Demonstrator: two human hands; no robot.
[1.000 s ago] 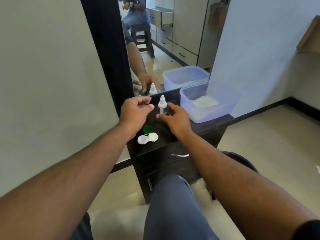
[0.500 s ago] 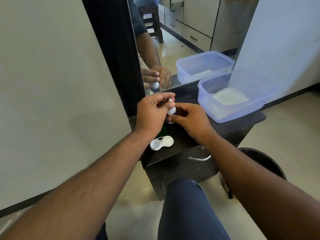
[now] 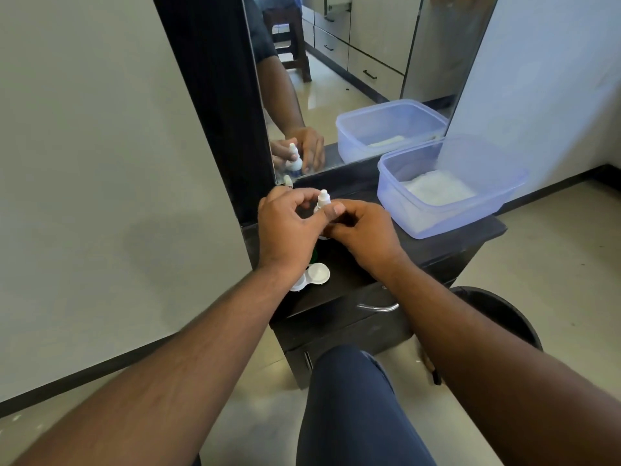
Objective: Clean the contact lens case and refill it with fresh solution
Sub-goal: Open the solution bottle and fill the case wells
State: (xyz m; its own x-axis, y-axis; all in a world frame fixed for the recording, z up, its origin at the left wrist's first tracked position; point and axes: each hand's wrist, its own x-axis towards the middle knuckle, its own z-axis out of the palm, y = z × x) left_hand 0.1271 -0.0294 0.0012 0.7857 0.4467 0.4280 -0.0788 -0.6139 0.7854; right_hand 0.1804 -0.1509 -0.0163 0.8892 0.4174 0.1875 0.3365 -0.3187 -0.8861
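Refill step, I'd say: right hand [image 3: 361, 235] grips solution bottle [image 3: 322, 200] body, left hand [image 3: 285, 227] fingers curled at its nozzle, hold unclear. Next: tip over open case [image 3: 311, 276] on bench [image 3: 447, 245].

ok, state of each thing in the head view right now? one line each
solution bottle: upright, nozzle showing, held between both hands
contact lens case: wells uncapped, flat on the cabinet top
green cap: off the case, mostly hidden behind the left hand
left hand: fingers curled by the bottle
right hand: gripping the bottle
plastic tub: lidless, something white inside
cabinet drawer: closed
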